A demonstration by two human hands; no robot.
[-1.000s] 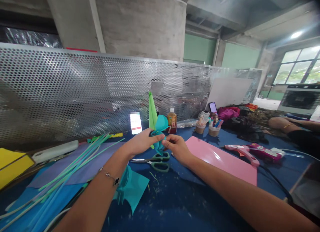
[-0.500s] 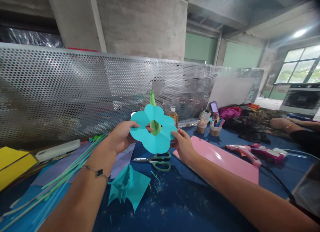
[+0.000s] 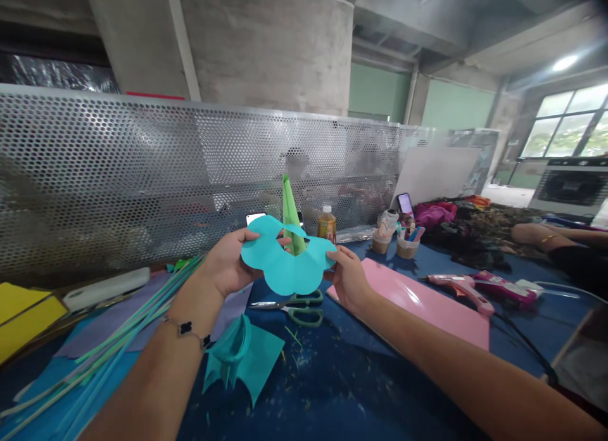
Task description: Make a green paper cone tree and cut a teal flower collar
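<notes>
Both hands grip a scalloped turquoise paper flower [image 3: 285, 267] by opposite edges: the left hand [image 3: 225, 262] pinches with fingers curled, the right hand [image 3: 346, 277] holds its edge between thumb and fingertips. A green paper cone [image 3: 291, 216] rises through its centre. Below lie green-handled scissors [image 3: 304, 308], just beyond them a pink sheet [image 3: 408, 305].
</notes>
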